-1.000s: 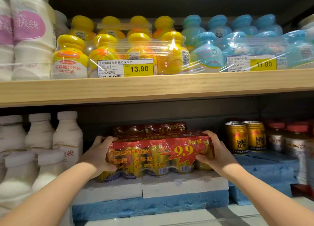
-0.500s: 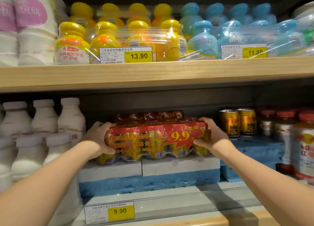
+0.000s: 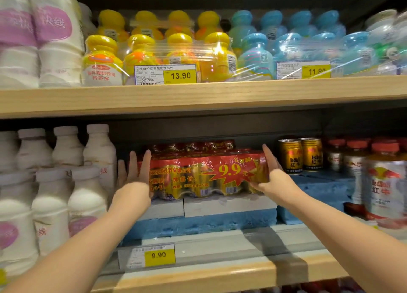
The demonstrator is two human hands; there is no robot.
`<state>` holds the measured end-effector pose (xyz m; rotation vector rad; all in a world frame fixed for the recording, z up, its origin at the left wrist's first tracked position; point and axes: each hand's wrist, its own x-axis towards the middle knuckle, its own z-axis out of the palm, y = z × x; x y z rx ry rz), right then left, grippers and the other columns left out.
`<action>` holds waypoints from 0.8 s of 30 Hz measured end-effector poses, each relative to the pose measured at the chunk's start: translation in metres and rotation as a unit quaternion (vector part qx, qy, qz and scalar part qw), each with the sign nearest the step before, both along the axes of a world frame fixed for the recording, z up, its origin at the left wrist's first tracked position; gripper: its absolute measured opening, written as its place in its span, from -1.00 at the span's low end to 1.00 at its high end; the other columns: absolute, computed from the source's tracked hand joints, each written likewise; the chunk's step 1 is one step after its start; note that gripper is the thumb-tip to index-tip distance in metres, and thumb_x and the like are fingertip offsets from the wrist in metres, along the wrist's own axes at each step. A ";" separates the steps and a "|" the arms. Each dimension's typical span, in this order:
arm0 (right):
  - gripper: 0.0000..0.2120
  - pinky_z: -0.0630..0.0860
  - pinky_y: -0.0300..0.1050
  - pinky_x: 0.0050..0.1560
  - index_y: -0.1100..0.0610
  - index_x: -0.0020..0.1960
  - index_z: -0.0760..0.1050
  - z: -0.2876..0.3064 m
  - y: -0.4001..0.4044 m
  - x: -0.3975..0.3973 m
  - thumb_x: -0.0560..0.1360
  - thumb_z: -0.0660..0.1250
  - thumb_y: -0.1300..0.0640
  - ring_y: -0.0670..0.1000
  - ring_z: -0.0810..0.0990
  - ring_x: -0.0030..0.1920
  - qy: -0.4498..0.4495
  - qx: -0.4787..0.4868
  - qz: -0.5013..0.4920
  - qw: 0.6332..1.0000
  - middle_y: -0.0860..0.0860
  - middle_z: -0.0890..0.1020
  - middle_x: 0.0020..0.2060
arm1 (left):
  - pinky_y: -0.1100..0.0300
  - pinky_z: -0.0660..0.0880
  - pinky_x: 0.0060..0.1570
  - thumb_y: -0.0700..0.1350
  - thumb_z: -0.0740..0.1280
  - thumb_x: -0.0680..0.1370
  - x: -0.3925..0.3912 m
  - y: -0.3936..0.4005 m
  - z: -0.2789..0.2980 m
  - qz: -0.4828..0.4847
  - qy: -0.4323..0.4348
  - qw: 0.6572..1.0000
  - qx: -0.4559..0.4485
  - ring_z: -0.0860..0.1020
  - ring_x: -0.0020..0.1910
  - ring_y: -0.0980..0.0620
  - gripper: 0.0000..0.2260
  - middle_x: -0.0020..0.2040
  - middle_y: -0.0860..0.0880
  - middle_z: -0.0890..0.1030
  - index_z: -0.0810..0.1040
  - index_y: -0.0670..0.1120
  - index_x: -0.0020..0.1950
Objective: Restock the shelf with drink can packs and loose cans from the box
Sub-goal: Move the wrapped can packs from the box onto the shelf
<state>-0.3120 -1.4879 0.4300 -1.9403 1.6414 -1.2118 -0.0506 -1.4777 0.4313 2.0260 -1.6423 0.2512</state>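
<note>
hidden: left end of can pack (image 3: 204,176) behind left hand (image 3: 136,173) | second pack (image 3: 193,145) behind it, only top visible | cut off: white bottles (image 3: 13,204) at left edge | blurred: red-capped bottles (image 3: 383,182) at right

Bright, even light from above and in front. Glare streaking the plastic wrap on the yellow bottles (image 3: 154,50) and blue bottles (image 3: 297,46). Deep shadow beneath the upper shelf (image 3: 198,96). Motion blur at both edges; wide-angle bending there too.
</note>
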 end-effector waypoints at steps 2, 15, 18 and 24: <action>-0.30 0.29 -0.04 0.36 0.00 0.48 -0.01 0.002 0.019 -0.008 0.48 0.31 0.18 0.08 0.25 0.44 0.018 -0.024 0.020 0.999 0.08 0.19 0.47 | -0.02 -0.08 0.47 -0.17 0.28 0.51 -0.014 0.017 -0.004 -0.030 -0.026 0.998 -0.055 -0.18 0.51 -0.16 -0.24 0.53 -0.15 -0.17 -0.21 -0.05 0.49; -0.58 0.25 -0.10 0.36 0.02 0.36 0.32 -0.048 0.131 -0.087 0.51 0.25 0.12 -0.03 0.29 0.40 0.119 -0.043 0.147 0.981 -0.04 0.34 0.40 | 0.05 0.02 0.43 -0.15 0.29 0.50 -0.124 0.163 -0.065 -0.158 0.025 0.984 -0.079 -0.01 0.51 -0.05 -0.47 0.46 -0.03 0.28 0.20 -0.09 0.44; -0.60 0.31 -0.16 0.28 0.01 0.32 0.36 -0.074 0.152 -0.106 0.50 0.27 0.14 -0.08 0.37 0.31 0.120 -0.028 0.196 0.973 -0.07 0.43 0.29 | 0.05 0.05 0.42 -0.18 0.31 0.48 -0.141 0.187 -0.095 -0.161 0.037 0.983 -0.078 0.07 0.49 -0.08 -0.51 0.40 -0.03 0.37 0.30 -0.09 0.39; -0.65 0.40 -0.21 0.21 0.04 0.28 0.41 -0.165 0.192 -0.138 0.50 0.26 0.16 -0.13 0.44 0.19 0.145 0.104 0.251 0.951 -0.14 0.46 0.14 | -0.03 0.22 0.34 -0.20 0.34 0.45 -0.153 0.236 -0.188 -0.168 0.061 0.984 0.001 0.30 0.36 -0.21 -0.61 0.24 -0.11 0.53 0.45 -0.16 0.28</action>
